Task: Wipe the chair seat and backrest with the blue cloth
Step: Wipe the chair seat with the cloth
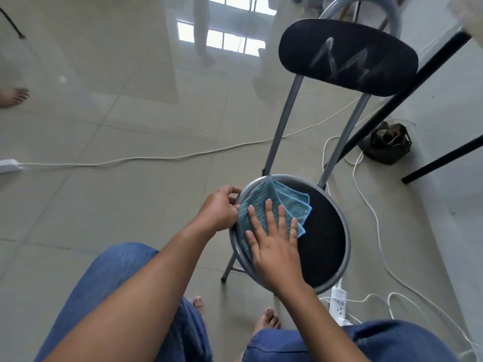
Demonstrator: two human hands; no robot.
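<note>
A folding chair with a grey metal frame stands before me. Its round black seat point(324, 231) carries the folded blue cloth point(264, 202) on its left half. My right hand point(274, 246) lies flat on the cloth with fingers spread and straight. My left hand point(220, 209) curls around the seat's left rim beside the cloth's edge. The black oval backrest point(347, 56) sits higher up and shows whitish zigzag streaks.
White cables point(156, 159) run across the tiled floor, with a power strip point(338, 305) under the seat's near edge. A dark bag point(386, 145) and black table legs point(407, 97) stand at right. My bare feet are below; another person's foot point(14, 96) shows far left.
</note>
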